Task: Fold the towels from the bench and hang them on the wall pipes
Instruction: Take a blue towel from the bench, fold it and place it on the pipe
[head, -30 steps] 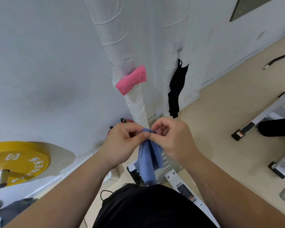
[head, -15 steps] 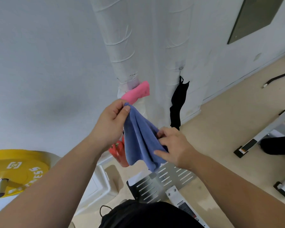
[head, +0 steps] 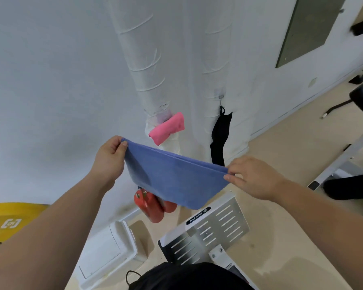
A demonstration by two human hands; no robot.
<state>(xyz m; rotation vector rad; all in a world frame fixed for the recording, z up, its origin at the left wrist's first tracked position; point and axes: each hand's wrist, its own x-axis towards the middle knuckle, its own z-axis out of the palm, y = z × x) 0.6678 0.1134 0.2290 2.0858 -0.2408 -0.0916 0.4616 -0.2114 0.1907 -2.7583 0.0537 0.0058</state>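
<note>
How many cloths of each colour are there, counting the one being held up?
Blue: 1, the blue towel pinched by the left hand and the right hand.
Pink: 1, the pink towel on a white pipe.
Black: 1, the black cloth hanging up.
Total: 3

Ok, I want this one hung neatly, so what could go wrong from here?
The blue towel is held only by pinches of the left hand and right hand at its top corners; a slip could let the doubled layers fall open. The pink towel already sits on a pipe, so hanging the blue one there might knock it loose.
</note>
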